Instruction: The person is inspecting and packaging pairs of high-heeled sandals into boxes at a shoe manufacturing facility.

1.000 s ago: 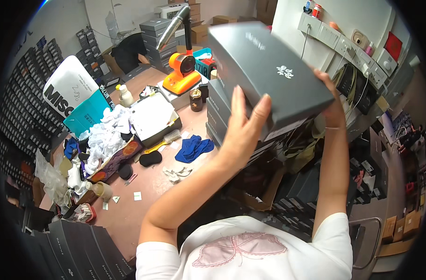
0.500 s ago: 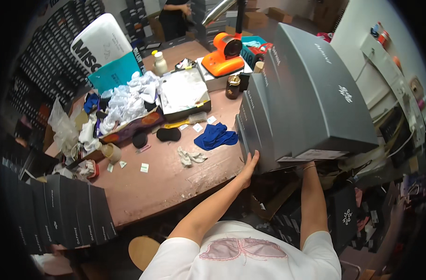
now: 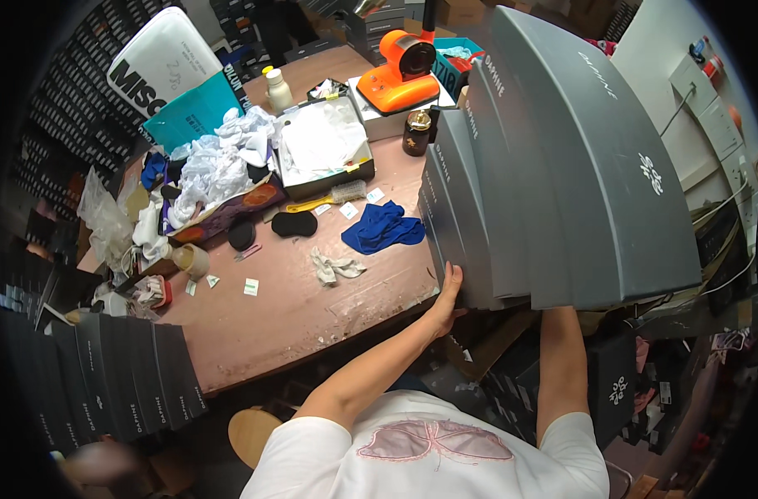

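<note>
A tall stack of dark grey shoeboxes (image 3: 454,200) leans at the right end of the table. Its largest box (image 3: 595,183), with white print on the lid, looms closest to me. My left hand (image 3: 447,301) is closed on the stack's lower near corner, thumb up along the box side and the other fingers mostly hidden underneath. My right forearm (image 3: 562,358) runs up beneath the large box, which hides the right hand. Just left of the stack, a crumpled blue cloth (image 3: 383,228) lies on the table.
The pinkish table (image 3: 312,320) carries an orange lamp-like device (image 3: 398,75), a dark jar (image 3: 416,133), a brush (image 3: 329,198), and a carton of crumpled paper (image 3: 229,204). More grey boxes (image 3: 134,378) stand at the lower left. A power strip (image 3: 716,116) hangs on the right wall.
The large box has risen and tilted, looks larger, and its near-end label is out of sight. My right wrist has slipped behind it. The person at the back is no longer visible.
</note>
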{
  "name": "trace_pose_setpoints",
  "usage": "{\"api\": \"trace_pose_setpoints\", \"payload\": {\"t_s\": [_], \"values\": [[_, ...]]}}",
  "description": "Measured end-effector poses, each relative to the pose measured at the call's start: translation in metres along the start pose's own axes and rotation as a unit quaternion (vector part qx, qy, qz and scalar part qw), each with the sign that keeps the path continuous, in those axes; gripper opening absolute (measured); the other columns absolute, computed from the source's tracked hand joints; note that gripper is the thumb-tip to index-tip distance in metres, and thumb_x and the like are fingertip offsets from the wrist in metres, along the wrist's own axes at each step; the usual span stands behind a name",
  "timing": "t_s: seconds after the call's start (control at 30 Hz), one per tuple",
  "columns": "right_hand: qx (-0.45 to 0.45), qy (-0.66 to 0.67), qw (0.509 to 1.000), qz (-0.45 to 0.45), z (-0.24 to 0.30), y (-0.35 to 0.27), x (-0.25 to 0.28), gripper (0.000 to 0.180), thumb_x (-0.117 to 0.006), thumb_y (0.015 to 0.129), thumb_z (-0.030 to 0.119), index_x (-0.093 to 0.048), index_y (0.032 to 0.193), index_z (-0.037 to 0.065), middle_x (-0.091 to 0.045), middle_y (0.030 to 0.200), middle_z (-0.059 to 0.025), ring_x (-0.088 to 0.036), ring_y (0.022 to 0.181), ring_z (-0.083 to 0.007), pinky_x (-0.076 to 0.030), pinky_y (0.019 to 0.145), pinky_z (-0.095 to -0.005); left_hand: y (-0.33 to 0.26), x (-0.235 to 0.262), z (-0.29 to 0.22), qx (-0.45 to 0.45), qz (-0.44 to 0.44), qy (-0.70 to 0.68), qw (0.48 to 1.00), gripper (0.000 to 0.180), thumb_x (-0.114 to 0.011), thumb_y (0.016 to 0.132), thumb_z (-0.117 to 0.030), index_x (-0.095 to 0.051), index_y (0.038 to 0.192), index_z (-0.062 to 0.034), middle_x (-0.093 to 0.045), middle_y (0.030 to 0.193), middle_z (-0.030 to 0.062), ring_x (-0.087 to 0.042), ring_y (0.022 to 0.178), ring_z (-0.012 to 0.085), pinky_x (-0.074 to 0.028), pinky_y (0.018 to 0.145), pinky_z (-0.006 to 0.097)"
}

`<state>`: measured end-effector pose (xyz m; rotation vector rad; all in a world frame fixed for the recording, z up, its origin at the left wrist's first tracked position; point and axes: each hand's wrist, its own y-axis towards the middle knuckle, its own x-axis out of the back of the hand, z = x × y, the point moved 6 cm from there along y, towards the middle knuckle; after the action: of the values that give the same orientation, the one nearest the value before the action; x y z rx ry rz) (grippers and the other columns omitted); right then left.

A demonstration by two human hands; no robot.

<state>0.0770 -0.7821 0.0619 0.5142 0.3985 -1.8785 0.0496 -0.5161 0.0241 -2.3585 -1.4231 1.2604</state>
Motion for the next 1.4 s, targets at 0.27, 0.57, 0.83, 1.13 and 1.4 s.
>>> {"api": "trace_pose_setpoints", "payload": {"t_s": [0.27, 0.57, 0.83, 1.13, 1.4], "values": [[0.006, -0.013, 1.0, -0.005, -0.002, 0.01, 0.004, 0.037, -0.044, 0.1, 0.03, -0.05, 0.123, 0.001, -0.056, 0.115, -0.0088, -0.054, 0.106, -0.0228, -0.046, 0.09, -0.0375, 0.01, -0.025, 0.001, -0.04, -0.019, -0.008, 0.999, 0.12, -0.046, 0.068, -0.086, 0.016, 0.148, -0.0213, 0.009, 0.156, 0.011, 0.006, 0.144, 0.0297, -0.012, 0.108, 0.062], [0.074, 0.014, 0.992, -0.106, 0.035, -0.054, 0.01, 0.032, -0.046, 0.098, 0.027, -0.052, 0.117, 0.002, -0.058, 0.111, -0.0106, -0.056, 0.102, -0.0242, -0.048, 0.087, -0.04, -0.064, 0.068, -0.051, -0.113, -0.004, 0.132, 0.985, 0.081, -0.063, 0.088, -0.044, -0.022, 0.148, -0.0079, -0.024, 0.15, 0.0171, -0.038, 0.131, 0.0273, -0.039, 0.1, 0.036], [-0.335, -0.312, 0.864, 0.21, -0.148, -0.175, -0.135, 0.035, -0.059, 0.092, 0.015, -0.054, 0.122, -0.001, -0.063, 0.099, -0.0085, -0.064, 0.081, -0.015, -0.055, 0.067, -0.0277, -0.227, 0.246, 0.014, -0.02, -0.265, 0.063, 0.962, 0.048, -0.06, 0.092, -0.033, -0.05, 0.128, -0.003, -0.058, 0.115, 0.008, -0.057, 0.102, 0.0145, -0.047, 0.084, 0.029], [-0.06, -0.761, 0.634, 0.128, -0.326, 0.034, -0.24, 0.086, -0.08, 0.067, 0.041, -0.039, 0.14, 0.022, -0.028, 0.142, -0.031, -0.035, 0.127, -0.0462, -0.037, 0.101, -0.0511, -0.45, 0.316, 0.082, -0.089, -0.508, 0.054, 0.855, 0.037, -0.06, 0.092, -0.022, -0.053, 0.122, -0.0018, -0.061, 0.107, 0.008, -0.06, 0.096, 0.0151, -0.048, 0.079, 0.028], [0.197, -0.59, 0.758, 0.198, -0.364, 0.086, -0.333, 0.047, -0.076, 0.068, 0.026, -0.051, 0.1, 0.001, -0.059, 0.092, -0.0229, -0.058, 0.086, -0.0351, -0.045, 0.081, -0.04, -0.55, 0.332, 0.147, -0.182, -0.677, -0.068, 0.71, 0.035, -0.061, 0.09, -0.013, -0.052, 0.122, -0.0009, -0.059, 0.111, 0.0089, -0.06, 0.1, 0.0171, -0.049, 0.083, 0.03]]}}
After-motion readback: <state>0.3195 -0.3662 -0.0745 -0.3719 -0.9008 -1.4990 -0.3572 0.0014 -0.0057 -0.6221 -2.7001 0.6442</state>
